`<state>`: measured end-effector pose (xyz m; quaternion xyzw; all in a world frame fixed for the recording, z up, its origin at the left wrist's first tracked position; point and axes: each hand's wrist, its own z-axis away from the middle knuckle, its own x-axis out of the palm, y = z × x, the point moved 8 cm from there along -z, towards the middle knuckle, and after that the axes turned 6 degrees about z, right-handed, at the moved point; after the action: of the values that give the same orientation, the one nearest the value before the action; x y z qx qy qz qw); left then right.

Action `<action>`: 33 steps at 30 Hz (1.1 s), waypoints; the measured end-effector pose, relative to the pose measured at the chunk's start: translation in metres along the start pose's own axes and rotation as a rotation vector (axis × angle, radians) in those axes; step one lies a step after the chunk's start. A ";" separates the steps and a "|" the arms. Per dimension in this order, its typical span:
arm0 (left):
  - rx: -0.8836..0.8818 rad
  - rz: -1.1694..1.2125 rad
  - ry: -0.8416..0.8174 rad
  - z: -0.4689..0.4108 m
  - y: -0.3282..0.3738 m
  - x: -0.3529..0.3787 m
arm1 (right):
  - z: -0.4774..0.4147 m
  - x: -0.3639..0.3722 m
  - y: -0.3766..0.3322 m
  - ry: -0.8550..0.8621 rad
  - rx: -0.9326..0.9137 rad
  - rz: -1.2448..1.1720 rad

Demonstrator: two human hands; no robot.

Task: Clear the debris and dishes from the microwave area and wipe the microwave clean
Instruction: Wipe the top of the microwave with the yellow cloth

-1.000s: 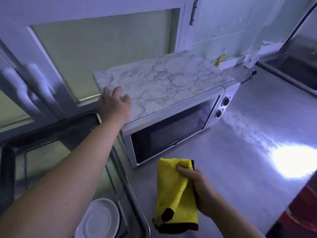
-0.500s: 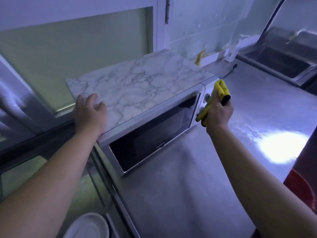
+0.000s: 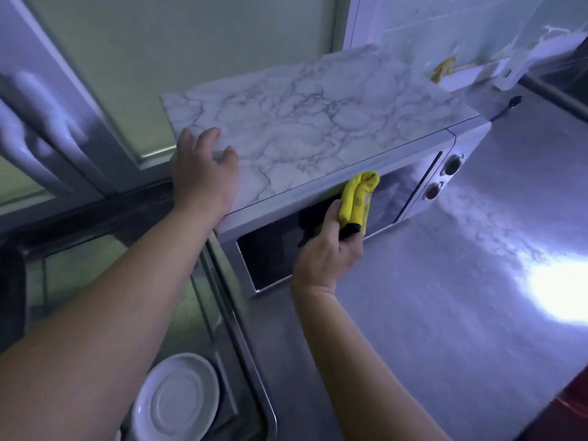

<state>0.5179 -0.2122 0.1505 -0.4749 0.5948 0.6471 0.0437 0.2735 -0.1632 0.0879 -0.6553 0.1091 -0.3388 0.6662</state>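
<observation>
the yellow cloth (image 3: 359, 198), up by the knobs (image 3: 452, 163) half a second ago, is now pressed to the microwave (image 3: 318, 132) door, gripped in the right hand (image 3: 331, 253). the top is steadied by the left hand (image 3: 203, 173), spread flat. wiping looks underway.

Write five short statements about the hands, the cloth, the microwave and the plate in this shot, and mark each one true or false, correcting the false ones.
1. The right hand holds a yellow cloth against the microwave front. True.
2. The left hand grips a control knob. False: it rests flat on the near left corner of the marbled top; the knobs are at the far right end of the front.
3. The microwave door is swung open. False: it is shut.
4. A white plate lies in the sink left of the counter. True.
5. Dishes are stacked on top of the microwave. False: only the hand rests there.
</observation>
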 end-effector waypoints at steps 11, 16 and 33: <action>-0.007 0.000 0.004 0.000 0.002 0.000 | 0.132 -0.003 0.029 -0.632 0.243 0.048; -0.016 -0.003 -0.014 0.001 0.001 0.000 | 0.046 -0.064 0.029 -0.616 0.327 0.214; 0.032 0.032 0.013 -0.005 -0.005 0.002 | -0.196 -0.026 -0.023 -0.220 -0.212 0.302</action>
<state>0.5228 -0.2154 0.1460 -0.4686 0.6129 0.6351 0.0373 0.1312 -0.3024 0.0790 -0.7310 0.1674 -0.1482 0.6447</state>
